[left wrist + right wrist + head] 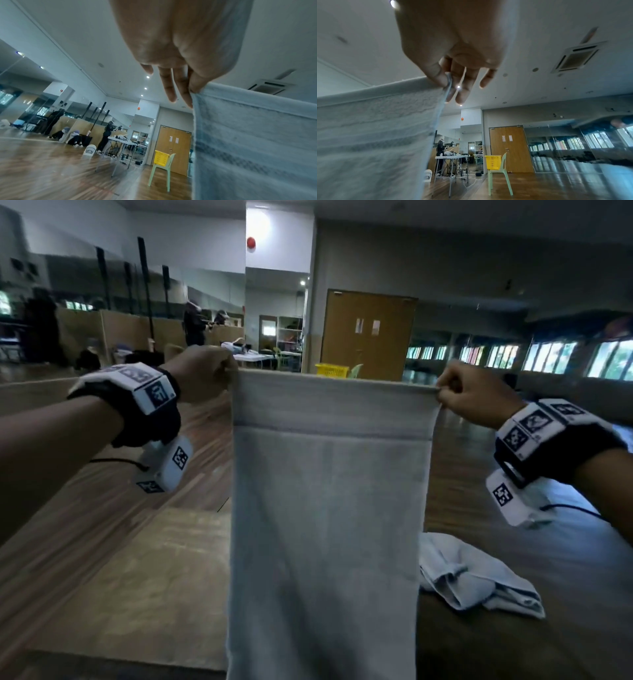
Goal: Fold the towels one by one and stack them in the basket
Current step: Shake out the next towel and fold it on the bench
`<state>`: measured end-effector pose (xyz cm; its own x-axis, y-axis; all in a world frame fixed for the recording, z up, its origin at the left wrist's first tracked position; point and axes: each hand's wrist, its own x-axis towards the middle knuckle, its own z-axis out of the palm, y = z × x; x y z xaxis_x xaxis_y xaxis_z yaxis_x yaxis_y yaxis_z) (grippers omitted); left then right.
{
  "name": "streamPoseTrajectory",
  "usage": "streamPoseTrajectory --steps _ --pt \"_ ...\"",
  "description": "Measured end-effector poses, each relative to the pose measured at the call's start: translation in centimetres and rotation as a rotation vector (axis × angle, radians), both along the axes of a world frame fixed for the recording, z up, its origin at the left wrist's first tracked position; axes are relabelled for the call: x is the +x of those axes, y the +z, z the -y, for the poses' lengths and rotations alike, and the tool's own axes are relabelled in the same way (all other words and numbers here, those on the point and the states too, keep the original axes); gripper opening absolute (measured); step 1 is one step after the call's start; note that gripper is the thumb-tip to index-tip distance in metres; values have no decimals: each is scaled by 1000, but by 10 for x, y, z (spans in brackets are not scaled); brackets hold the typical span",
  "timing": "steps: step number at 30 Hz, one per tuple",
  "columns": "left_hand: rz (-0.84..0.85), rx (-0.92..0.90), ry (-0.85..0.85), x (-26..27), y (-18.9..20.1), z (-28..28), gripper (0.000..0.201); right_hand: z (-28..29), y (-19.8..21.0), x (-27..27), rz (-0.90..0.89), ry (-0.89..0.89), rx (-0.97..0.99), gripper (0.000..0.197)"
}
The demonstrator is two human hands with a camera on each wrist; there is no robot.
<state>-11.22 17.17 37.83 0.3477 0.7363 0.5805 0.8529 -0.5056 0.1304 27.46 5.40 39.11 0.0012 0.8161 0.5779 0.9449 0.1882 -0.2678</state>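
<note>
A pale grey-blue towel (pixel 325 508) hangs full length in front of me, stretched flat between both hands at chest height. My left hand (pixel 219 371) pinches its top left corner (pixel 195 92); the other fingers (pixel 169 88) point out straight. My right hand (pixel 445 395) pinches the top right corner (pixel 447 82) between thumb and forefinger. A second towel (pixel 476 577) lies crumpled on the table at the right. A yellow basket (pixel 331 370) stands on a green chair (pixel 501 174) far across the room.
A brown table (pixel 154 577) is below the hanging towel, its lower part hidden by it. Beyond lie a wooden floor (pixel 42 169), a white folding table (pixel 450 157) with gear, a wooden double door (pixel 368 333) and people by the mirrored wall.
</note>
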Motion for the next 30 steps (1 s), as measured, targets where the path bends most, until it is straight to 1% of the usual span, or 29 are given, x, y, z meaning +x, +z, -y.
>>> streamPoseTrajectory --steps 1,3,6,8,11,12,14,17,19,22,24,26,28,29,30 --pt "66 84 -24 3 -1 -2 13 -7 -1 -1 -19 -9 57 5" --pt "115 165 -41 9 -10 -3 12 -17 -7 -1 -40 -15 112 4" --pt "154 120 -66 12 -38 -3 13 -25 -32 0 -77 -7 87 4" --pt "145 106 -90 14 -65 1 11 -26 -58 3 -93 -6 15 7" --pt "136 32 -128 15 -119 7 5 -24 -108 13 -94 -14 -107 24" --pt "125 -21 -141 14 -139 10 3 -21 -126 16 -101 -22 -142 28" --pt "73 -153 -151 11 -181 19 3 -12 -165 20 -108 -24 -202 28" --pt "-73 -308 -83 8 -240 40 6 10 -225 23 -97 23 -328 25" --pt "-187 -421 -75 8 -273 59 9 26 -263 23 -48 53 -406 21" --pt "-337 -555 -75 7 -316 83 2 49 -312 20 24 92 -506 17" --pt "-428 -611 -68 5 -340 96 8 62 -341 16 74 119 -548 13" --pt "-435 -616 -56 1 -359 104 4 72 -368 12 122 151 -574 9" --pt "-338 -580 -60 -2 -369 109 7 79 -389 9 165 170 -579 6" --pt "-307 -552 -49 -3 -374 108 4 80 -396 8 181 166 -551 5" --pt "-277 -535 -35 -3 -376 106 7 79 -401 7 194 144 -509 4"
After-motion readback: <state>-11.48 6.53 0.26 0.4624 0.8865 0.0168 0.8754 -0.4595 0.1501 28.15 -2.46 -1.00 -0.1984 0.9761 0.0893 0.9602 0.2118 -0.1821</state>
